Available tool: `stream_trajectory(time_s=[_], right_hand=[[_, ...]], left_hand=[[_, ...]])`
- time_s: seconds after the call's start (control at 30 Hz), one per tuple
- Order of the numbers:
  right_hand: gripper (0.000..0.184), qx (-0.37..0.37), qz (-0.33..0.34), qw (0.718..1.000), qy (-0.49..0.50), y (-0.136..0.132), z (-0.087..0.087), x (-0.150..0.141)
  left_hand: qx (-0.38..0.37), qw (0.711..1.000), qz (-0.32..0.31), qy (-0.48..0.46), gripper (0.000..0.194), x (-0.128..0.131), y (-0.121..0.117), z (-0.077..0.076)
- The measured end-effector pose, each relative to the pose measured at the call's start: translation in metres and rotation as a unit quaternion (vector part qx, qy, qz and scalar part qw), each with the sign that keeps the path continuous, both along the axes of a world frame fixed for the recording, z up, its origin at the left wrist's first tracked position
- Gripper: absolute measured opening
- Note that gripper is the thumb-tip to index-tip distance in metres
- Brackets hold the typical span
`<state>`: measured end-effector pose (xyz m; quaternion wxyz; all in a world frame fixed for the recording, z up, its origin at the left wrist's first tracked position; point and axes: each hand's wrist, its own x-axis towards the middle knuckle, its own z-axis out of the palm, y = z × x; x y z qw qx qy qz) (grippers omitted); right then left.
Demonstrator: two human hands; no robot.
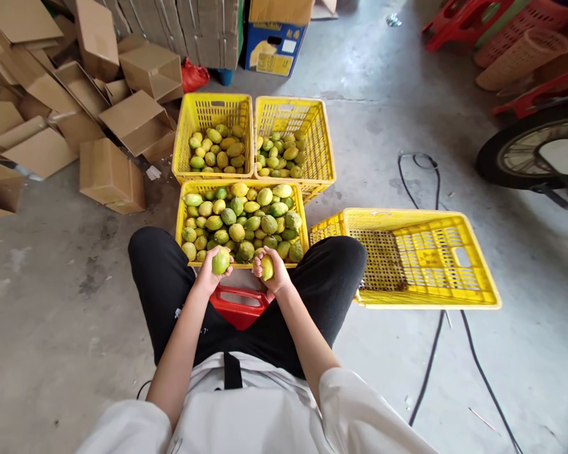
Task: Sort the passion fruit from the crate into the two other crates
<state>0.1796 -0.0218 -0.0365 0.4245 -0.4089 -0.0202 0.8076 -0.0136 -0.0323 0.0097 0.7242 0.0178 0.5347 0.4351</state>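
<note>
My left hand [211, 271] is closed around a green-yellow lemon [220, 260], just over the near rim of a yellow crate. A smaller yellow lemon [267, 267] sits in the curled fingers of my right hand [277, 271], level with the left one. Right in front of my knees stands the near yellow crate [242, 184], filled with green and yellow lemons [236, 232]. Behind it are two more yellow crates, the back left crate [177, 142] and the back right crate [329, 142], each with lemons in the bottom.
On my right a yellow crate [426, 299] lies tilted, without fruit. A red plastic stool [239, 306] is between my legs. Cardboard boxes [111, 176] pile up at the left. A black cable [428, 366] runs over the floor near a wheel [506, 154].
</note>
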Motion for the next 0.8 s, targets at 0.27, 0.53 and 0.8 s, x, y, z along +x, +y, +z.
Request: stream_trajectory(time_s=[0.27,0.53,0.8], right_hand=[[0.031,0.053,-0.002,0.998,0.015,-0.001,0.007,-0.004],[0.027,0.024,-0.053,0.998,0.030,-0.004,0.012,-0.002],[0.030,0.071,-0.010,0.997,-0.037,-0.006,0.003,-0.012]], left_hand=[[-0.036,0.995,0.088,-0.036,0.023,0.004,0.004,-0.016],[0.011,0.994,0.081,-0.067,0.012,0.006,0.002,-0.009],[0.022,0.997,0.057,-0.054,0.030,0.007,0.002,-0.015]])
